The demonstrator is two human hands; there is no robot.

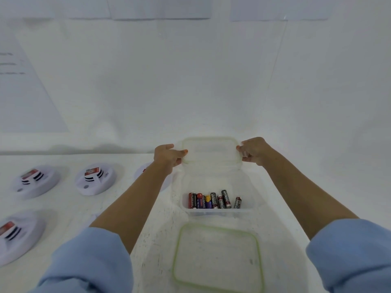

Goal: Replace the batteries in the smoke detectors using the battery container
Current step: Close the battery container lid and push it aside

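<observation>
A clear plastic battery container point(249, 210) stands open on the white table, with several AA batteries point(213, 200) lying along its near wall. Its green-rimmed lid point(218, 259) lies flat in front of it. Above the container's far edge I hold up a second clear rectangular plastic piece with a pale green rim point(209, 149); whether it is a lid or a shallow box I cannot tell. My left hand point(167, 155) grips its left edge and my right hand point(254, 151) grips its right edge. Three white smoke detectors point(36, 180) point(95, 178) point(17, 233) lie at the left.
A fourth white smoke detector point(142, 171) shows partly behind my left forearm. A white wall point(190, 81) rises just behind the table. A sheet of paper with printed lines point(19, 81) hangs on the wall at the left.
</observation>
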